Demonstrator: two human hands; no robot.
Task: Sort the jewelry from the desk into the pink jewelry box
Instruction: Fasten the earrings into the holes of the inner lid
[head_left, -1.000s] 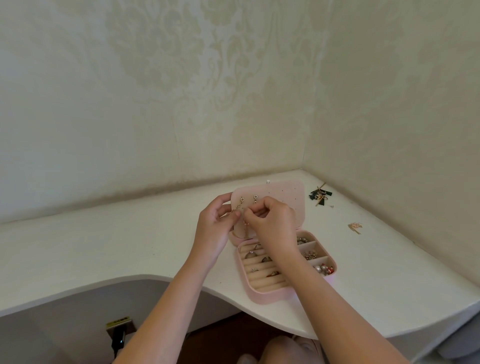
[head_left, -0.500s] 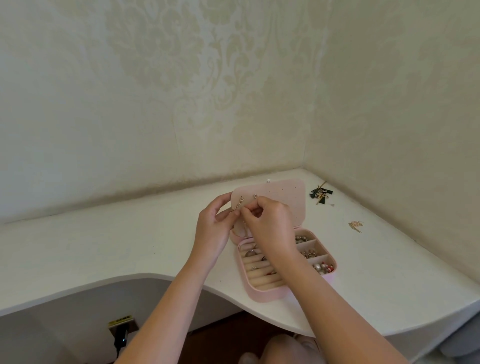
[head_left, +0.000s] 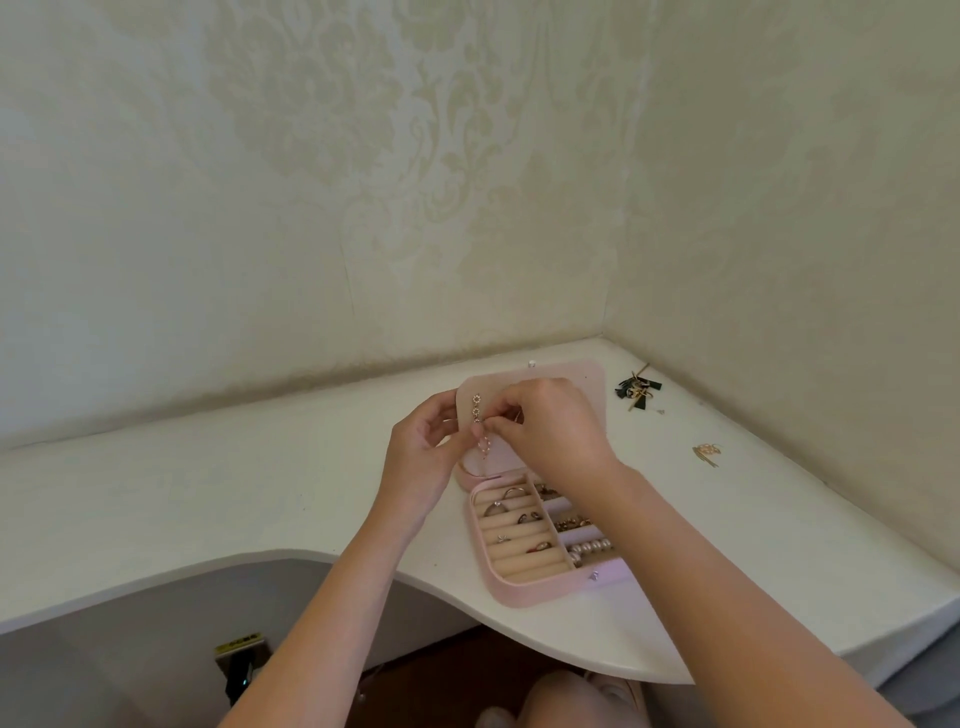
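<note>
Pink jewelry box sits open at the desk's front edge. Base has rings in the roll slots on the left and pearls in a right compartment. Just beyond, both hands meet at the lid, which is tilted back. Left hand grips the lid's left edge, thumb in front, fingers curled behind. Right hand pinches a gold drop earring vs. the lid's inner face, its lower part dangling below the fingertips. Farther right, apart from the box: small gold piece, then dark green bow pieces near the wall corner.
</note>
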